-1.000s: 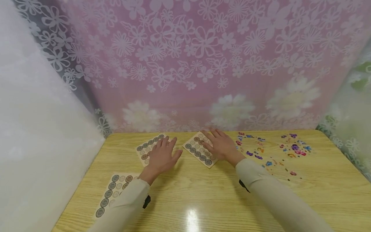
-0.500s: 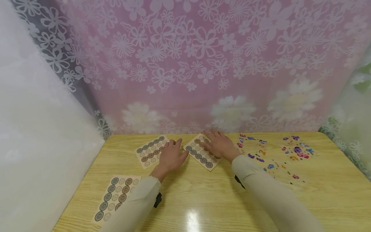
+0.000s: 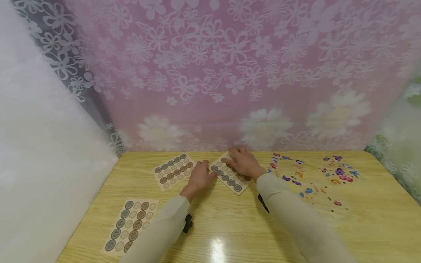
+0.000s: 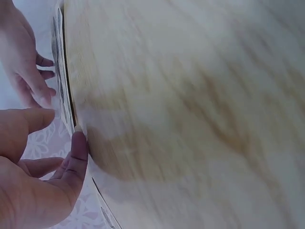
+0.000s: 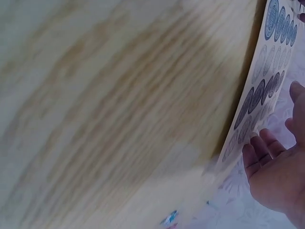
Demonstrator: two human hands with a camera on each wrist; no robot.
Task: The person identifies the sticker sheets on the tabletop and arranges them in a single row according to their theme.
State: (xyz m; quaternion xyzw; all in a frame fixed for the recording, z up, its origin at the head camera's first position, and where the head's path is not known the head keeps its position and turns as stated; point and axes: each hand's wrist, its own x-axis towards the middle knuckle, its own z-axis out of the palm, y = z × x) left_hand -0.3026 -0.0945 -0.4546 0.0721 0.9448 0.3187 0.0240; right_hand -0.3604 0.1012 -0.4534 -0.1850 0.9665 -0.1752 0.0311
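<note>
Taking the middle card as the centre of a clock with 12 o'clock at the far edge, the left hand [image 3: 200, 178] is now lying nearer 3 o'clock than in the earlier views, so the far-left card [image 3: 172, 171] is showing almost its whole printed face. The middle card [image 3: 227, 176], covered in rows of coin-like rounds and standing cornerwise near the far edge, is now having a hand at each side, which suggests it is the one being handled. The left hand is bending its thumb and fingers about the 9 o'clock corner (I cannot tell whether they are truly pinching it). The right hand [image 3: 244, 163] is covering the 1 to 2 o'clock part, its fingers loosely bent, the thumb standing apart and the fingertips meeting the card's edge. The far-left card is lying towards 9 o'clock, and the near-left card [image 3: 131, 223] towards 8, partly hidden by the cream sleeve [image 3: 162, 228]. Small coloured scraps [image 3: 340, 171], some flower-shaped, are scattering from 3 to 4 o'clock. All of this is resting on a yellow wood-grained table [image 3: 236, 230], where a white glare [image 3: 217, 250] is shining at 6. A pink flowered cloth [image 3: 210, 73] is hanging at 12, with a white cloth [image 3: 39, 128] rising at 10 and a pale, green-tinged cloth [image 3: 406, 117] at 2.
</note>
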